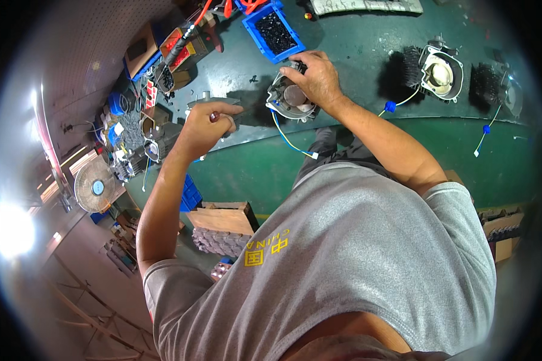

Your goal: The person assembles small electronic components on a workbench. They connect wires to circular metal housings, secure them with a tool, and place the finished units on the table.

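Observation:
My right hand (320,79) reaches over a round metal motor housing (293,97) near the bench's front edge. Its thumb and fingers close around the housing's far rim, covering part of it. Blue and yellow wires with a white plug (314,155) hang from this housing over the edge. To the left, my left hand (203,129) is closed around something with a dark red rounded end (215,116); the rest of it is hidden, and the index finger points toward the housing. A grey metal casting (227,103) lies just beyond that hand, partly covered.
A blue bin (277,35) of small black parts stands beyond the right hand. Two more housings, one pale-faced (441,73) and one dark (501,90), sit at right with trailing wires. Tools and boxes crowd the left; a fan (94,186) stands beyond the bench there.

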Demonstrator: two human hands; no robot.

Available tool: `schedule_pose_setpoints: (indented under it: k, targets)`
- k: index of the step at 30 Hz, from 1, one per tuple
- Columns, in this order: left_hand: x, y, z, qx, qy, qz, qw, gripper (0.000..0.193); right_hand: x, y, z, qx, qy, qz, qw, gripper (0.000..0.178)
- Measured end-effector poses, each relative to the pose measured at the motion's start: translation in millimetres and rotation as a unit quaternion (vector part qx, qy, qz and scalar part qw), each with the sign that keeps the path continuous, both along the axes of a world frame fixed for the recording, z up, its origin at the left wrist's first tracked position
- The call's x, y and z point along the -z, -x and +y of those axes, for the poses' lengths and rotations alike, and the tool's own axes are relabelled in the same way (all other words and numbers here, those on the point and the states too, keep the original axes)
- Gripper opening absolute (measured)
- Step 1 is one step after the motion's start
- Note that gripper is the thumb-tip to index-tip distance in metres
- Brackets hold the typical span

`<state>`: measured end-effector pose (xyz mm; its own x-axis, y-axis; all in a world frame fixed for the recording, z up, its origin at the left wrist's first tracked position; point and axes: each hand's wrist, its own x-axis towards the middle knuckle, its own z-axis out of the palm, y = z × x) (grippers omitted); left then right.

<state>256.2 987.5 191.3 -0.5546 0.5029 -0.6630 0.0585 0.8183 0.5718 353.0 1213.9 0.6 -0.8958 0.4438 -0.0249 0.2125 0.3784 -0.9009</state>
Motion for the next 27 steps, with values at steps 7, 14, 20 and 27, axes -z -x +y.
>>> schedule_pose_setpoints:
  k: [7, 14, 20, 27]
  targets:
    - [-18, 12, 41, 0.033, 0.088, -0.02, 0.995, 0.04, 6, -1, 0, -0.012, 0.0, 0.001, 1.0, 0.045]
    - [-5, 33, 59, 0.111, 0.117, -0.037, 0.986, 0.035, 6, -1, 0, -0.011, -0.008, -0.004, 1.0, 0.047]
    - [-2, 36, 65, 0.137, 0.117, -0.016, 0.984, 0.034, 5, -2, 0, -0.014, -0.007, 0.003, 1.0, 0.048]
    - [-4, 29, 66, 0.123, 0.125, -0.018, 0.984, 0.034, 4, -2, 1, -0.008, 0.004, 0.005, 1.0, 0.046]
